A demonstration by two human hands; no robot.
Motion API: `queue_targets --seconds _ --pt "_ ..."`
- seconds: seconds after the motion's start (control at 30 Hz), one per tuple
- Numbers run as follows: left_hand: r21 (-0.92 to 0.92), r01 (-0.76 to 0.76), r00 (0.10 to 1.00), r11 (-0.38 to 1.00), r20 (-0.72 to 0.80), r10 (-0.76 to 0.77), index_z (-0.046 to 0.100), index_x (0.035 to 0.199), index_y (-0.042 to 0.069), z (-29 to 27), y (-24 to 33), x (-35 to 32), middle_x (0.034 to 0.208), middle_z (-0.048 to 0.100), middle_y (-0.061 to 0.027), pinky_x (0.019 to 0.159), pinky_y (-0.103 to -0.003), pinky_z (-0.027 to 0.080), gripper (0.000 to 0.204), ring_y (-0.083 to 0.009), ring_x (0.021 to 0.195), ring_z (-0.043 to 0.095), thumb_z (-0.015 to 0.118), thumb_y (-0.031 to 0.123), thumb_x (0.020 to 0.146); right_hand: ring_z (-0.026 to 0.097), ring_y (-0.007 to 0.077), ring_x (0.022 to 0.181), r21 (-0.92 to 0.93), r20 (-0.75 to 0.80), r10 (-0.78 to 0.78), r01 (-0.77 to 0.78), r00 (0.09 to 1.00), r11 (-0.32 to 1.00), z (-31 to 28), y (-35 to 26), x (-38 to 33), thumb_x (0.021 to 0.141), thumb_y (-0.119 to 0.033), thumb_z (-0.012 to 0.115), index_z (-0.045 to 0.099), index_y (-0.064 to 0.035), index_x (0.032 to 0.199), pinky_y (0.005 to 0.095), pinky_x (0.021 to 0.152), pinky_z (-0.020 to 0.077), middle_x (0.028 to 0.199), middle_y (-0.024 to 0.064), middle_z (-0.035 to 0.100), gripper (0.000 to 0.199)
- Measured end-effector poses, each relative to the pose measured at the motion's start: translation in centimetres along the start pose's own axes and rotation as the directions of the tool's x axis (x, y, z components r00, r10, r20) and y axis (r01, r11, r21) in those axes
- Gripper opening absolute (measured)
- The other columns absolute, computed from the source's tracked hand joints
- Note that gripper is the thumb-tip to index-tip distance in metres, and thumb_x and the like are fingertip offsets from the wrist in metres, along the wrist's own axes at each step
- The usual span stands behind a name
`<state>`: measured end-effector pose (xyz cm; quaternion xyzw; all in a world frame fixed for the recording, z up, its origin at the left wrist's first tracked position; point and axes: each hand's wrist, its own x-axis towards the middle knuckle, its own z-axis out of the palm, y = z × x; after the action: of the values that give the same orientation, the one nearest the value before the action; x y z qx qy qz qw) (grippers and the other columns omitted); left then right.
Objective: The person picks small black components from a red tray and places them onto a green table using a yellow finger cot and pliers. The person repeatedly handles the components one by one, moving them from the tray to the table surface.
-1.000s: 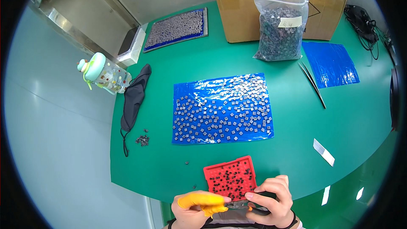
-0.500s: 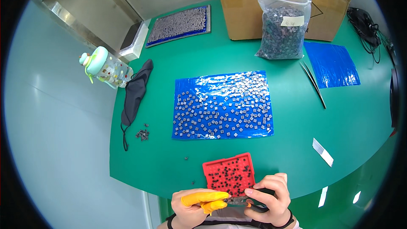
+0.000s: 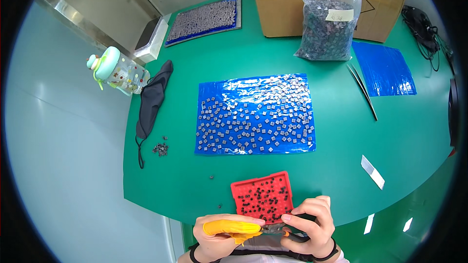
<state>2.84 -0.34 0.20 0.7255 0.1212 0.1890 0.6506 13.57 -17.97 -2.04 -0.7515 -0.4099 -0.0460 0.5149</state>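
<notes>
At the near edge of the table my left hand (image 3: 222, 236) wears yellow finger covers and is closed, with its thumb and fingers pinched near a small dark piece too hidden to name. Beside it, my right hand (image 3: 312, 226) wraps round a black-handled hand tool (image 3: 296, 237) with orange on it, perhaps pliers. The tool's head is mostly hidden between my hands. A greyish patch (image 3: 274, 229) shows in the gap under my fingertips. Right in front of both hands lies a red tray (image 3: 235, 190) scattered with small black pieces, and my fingertips overlap its near edge.
A blue sheet (image 3: 207, 92) with many small square grey pieces lies mid-table. Around it are tweezers (image 3: 362, 92), a bag of dark pieces (image 3: 325, 31), a carton (image 3: 278, 14), a blue film (image 3: 385, 70), a white strip (image 3: 373, 172), a bottle (image 3: 124, 73), a dark mask (image 3: 152, 100) and loose bits (image 3: 161, 149).
The table and the things on it sit slightly higher in the picture. My left fingers have shifted a little, and both hands stay together at the tray's near edge.
</notes>
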Motion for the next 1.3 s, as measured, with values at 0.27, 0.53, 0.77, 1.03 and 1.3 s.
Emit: queue_targets --seconds 0.27,0.53,0.77,1.03,1.3 --pt "0.071 0.289 0.951 0.955 0.092 -0.294 0.07 0.096 -0.004 -0.6 0.5 -0.6 0.08 0.071 -0.0104 0.061 -0.022 0.054 0.025 -0.0134 0.068 0.067 0.079 0.002 0.073 0.054 0.0204 0.077 -0.002 0.004 -0.007 0.007 1.0 1.0 -0.1 -0.1 0.0 0.046 -0.012 0.072 0.067 -0.0165 0.099 0.0366 0.069 0.0352 0.091 0.0027 0.055 0.053" --pt "-0.068 0.262 0.964 0.963 0.066 -0.258 0.07 0.093 -0.006 -0.1 -0.4 -0.4 0.083 0.071 -0.0117 0.065 -0.024 0.055 0.021 -0.0146 0.071 0.068 0.078 0.002 0.075 0.054 0.0207 0.078 -0.056 0.016 -0.016 0.016 1.0 0.998 0.0 -0.2 -0.1 0.045 -0.013 0.072 0.066 -0.0176 0.099 0.0373 0.068 0.0339 0.092 0.0024 0.055 0.054" --pt "-0.195 0.214 0.976 0.957 0.018 -0.215 0.068 0.097 -0.006 0.3 0.4 0.0 0.091 0.071 -0.0146 0.071 -0.026 0.056 0.022 -0.016 0.08 0.069 0.075 -0.002 0.076 0.055 0.0205 0.078 -0.065 0.001 0.012 -0.012 1.0 0.998 0.1 -0.2 0.0 0.045 -0.013 0.072 0.066 -0.017 0.099 0.0371 0.069 0.0342 0.092 0.0027 0.055 0.054" --pt "0.002 0.379 0.925 0.925 -0.006 -0.379 0.07 0.089 -0.005 -0.5 0.4 -0.8 0.082 0.071 -0.0127 0.067 -0.026 0.056 0.019 -0.0162 0.072 0.069 0.078 -0.002 0.072 0.055 0.021 0.079 -0.061 0.021 0.007 -0.006 1.0 0.998 -0.1 -0.2 0.0 0.046 -0.012 0.072 0.066 -0.0161 0.098 0.0374 0.07 0.0352 0.093 0.003 0.055 0.053" --pt "-0.559 0.397 0.863 0.728 -0.044 -0.504 0.067 0.084 -0.005 -0.4 1.0 0.4 0.073 0.068 -0.0179 0.057 -0.033 0.058 0.017 -0.0238 0.062 0.068 0.076 0.0 0.072 0.053 0.0255 0.085 -0.314 -0.046 0.079 -0.089 0.996 0.945 -0.7 -0.8 0.3 0.047 -0.007 0.069 0.066 -0.0148 0.099 0.0419 0.077 0.0369 0.098 0.0061 0.052 0.053"
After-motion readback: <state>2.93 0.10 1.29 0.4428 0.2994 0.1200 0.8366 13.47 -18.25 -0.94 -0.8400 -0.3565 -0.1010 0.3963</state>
